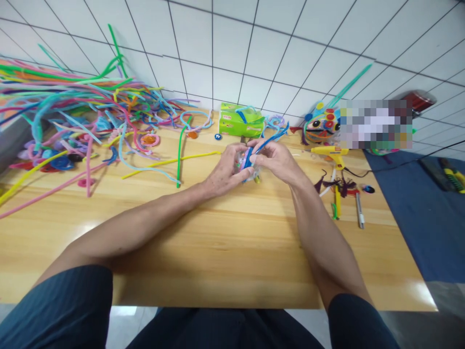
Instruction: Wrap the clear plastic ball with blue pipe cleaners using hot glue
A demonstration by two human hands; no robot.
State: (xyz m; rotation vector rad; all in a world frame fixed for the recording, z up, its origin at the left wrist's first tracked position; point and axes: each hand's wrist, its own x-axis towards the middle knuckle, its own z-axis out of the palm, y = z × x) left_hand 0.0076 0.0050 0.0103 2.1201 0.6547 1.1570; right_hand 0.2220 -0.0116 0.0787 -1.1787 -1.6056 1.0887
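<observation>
Both hands meet over the middle of the wooden table, around a small bundle with clear plastic and purple parts (240,164). My left hand (228,170) has its fingers wrapped round the bundle's left side, thumb across the front. My right hand (274,160) pinches a blue pipe cleaner (272,139) that runs over the bundle, its free end sticking up to the right. Fingers partly hide the bundle. Just behind the hands lies a green packet (241,127) with a blue piece on it.
A big heap of coloured pipe cleaners (83,111) covers the left side of the wooden table (225,257). To the right are a yellow glue gun (332,154) with a dark cord, a cutter knife (359,211), dark tassels and a decorated button-covered object (321,125). A tiled wall stands behind.
</observation>
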